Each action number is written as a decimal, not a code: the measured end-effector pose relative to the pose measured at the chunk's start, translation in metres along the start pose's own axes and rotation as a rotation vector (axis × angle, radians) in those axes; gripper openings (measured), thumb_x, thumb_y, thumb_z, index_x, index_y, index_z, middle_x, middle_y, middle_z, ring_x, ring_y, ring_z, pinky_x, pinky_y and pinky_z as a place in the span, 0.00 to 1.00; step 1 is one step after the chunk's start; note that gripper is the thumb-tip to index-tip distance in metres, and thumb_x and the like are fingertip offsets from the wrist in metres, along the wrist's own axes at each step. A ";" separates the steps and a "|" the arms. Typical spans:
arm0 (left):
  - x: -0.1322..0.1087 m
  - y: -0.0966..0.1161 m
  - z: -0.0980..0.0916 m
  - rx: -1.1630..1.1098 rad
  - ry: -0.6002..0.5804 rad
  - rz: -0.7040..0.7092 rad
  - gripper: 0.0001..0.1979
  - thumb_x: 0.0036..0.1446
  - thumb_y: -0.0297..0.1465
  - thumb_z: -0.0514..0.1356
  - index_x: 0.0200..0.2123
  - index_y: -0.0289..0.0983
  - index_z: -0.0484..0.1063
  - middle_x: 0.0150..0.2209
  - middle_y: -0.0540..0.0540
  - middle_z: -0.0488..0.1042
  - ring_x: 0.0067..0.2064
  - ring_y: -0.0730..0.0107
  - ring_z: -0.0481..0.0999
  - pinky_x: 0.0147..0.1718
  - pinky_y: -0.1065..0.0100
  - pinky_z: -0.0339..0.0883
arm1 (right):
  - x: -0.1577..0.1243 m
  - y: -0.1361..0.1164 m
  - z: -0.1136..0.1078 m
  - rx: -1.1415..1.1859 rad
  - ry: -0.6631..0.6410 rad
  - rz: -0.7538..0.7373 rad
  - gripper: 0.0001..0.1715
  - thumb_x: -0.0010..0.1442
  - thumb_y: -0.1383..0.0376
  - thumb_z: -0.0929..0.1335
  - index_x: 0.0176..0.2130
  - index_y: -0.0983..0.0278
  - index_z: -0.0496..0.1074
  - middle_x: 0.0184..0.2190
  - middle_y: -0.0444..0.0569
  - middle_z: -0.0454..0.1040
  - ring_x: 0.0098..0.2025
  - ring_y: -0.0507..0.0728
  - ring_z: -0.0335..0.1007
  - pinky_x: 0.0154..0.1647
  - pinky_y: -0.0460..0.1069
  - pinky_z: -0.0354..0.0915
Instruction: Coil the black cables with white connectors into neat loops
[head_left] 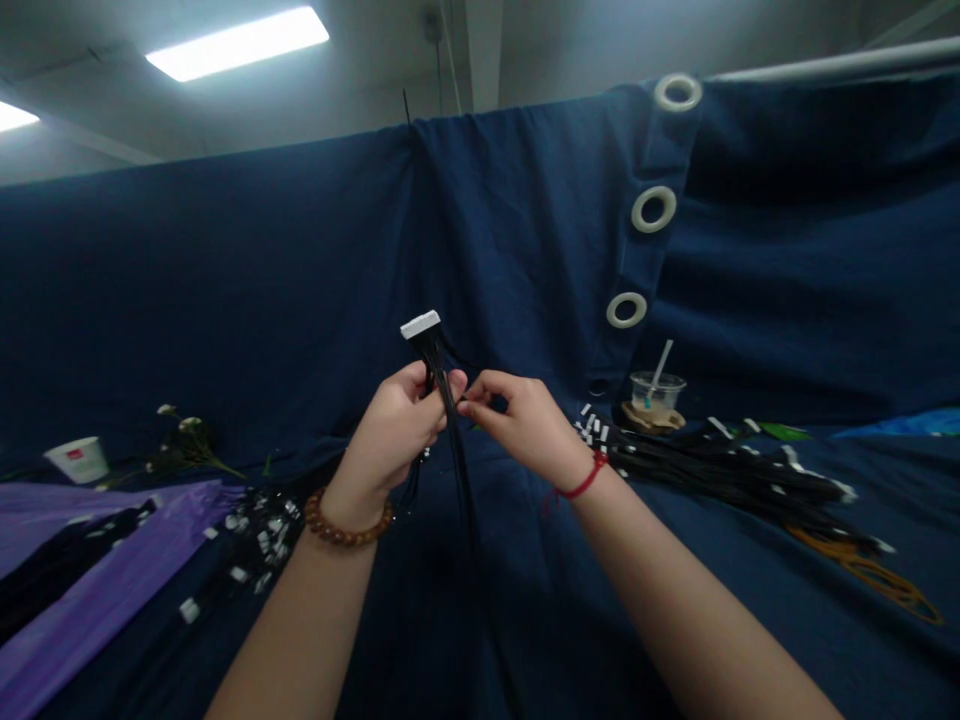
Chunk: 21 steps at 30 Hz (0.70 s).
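My left hand (401, 420) is closed around a bundle of black wires (457, 450) just below its white connector (421, 324), which points up. My right hand (521, 420) pinches the same wires from the right, fingertips touching the left thumb. The wires hang down between my forearms over the dark blue cloth (480, 620). A wooden bead bracelet (346, 525) is on my left wrist and a red string (585, 480) on my right.
A pile of black wire harnesses with white connectors (720, 465) lies at the right, with orange rubber bands (877, 575) beyond. More harnesses (255, 540) and purple sheets (97, 590) lie left. A plastic cup with straw (657, 392), a paper cup (77, 459) and flowers (184, 440) stand behind.
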<state>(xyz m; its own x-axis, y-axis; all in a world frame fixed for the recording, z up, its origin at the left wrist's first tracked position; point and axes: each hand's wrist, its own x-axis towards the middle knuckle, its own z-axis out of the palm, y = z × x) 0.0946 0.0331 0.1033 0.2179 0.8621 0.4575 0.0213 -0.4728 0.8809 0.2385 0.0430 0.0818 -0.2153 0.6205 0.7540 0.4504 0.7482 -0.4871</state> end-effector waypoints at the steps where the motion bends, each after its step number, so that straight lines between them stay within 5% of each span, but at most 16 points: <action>1: 0.000 0.000 0.000 -0.004 -0.007 -0.009 0.11 0.48 0.36 0.61 0.27 0.36 0.63 0.15 0.57 0.56 0.15 0.84 0.52 0.12 0.80 0.45 | 0.000 0.001 0.000 0.017 -0.028 0.012 0.06 0.53 0.65 0.66 0.27 0.65 0.68 0.23 0.43 0.68 0.27 0.50 0.61 0.29 0.45 0.53; 13: 0.011 -0.013 -0.001 0.137 0.227 0.129 0.08 0.47 0.29 0.60 0.24 0.36 0.61 0.19 0.55 0.61 0.18 0.80 0.61 0.16 0.77 0.55 | -0.002 0.006 0.020 0.405 -0.336 0.156 0.11 0.55 0.61 0.66 0.30 0.68 0.66 0.22 0.42 0.66 0.21 0.47 0.60 0.21 0.43 0.55; 17: 0.012 -0.013 -0.002 0.157 0.248 0.147 0.09 0.47 0.29 0.60 0.23 0.36 0.60 0.19 0.56 0.60 0.18 0.80 0.61 0.16 0.77 0.55 | -0.002 -0.002 0.018 0.557 -0.404 0.172 0.19 0.47 0.56 0.70 0.32 0.68 0.66 0.28 0.45 0.68 0.30 0.49 0.64 0.28 0.44 0.59; 21: 0.010 -0.010 -0.002 0.151 0.209 0.157 0.09 0.48 0.31 0.60 0.25 0.36 0.61 0.20 0.55 0.61 0.20 0.79 0.62 0.17 0.77 0.56 | -0.001 -0.007 0.008 0.651 -0.444 0.213 0.28 0.46 0.46 0.69 0.30 0.69 0.67 0.27 0.46 0.68 0.27 0.49 0.61 0.28 0.44 0.58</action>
<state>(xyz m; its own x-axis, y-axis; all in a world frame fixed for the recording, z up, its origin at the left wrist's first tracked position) 0.0942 0.0466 0.0991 0.0246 0.7877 0.6155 0.1514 -0.6115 0.7766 0.2285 0.0391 0.0802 -0.5668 0.6980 0.4377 -0.0436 0.5051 -0.8620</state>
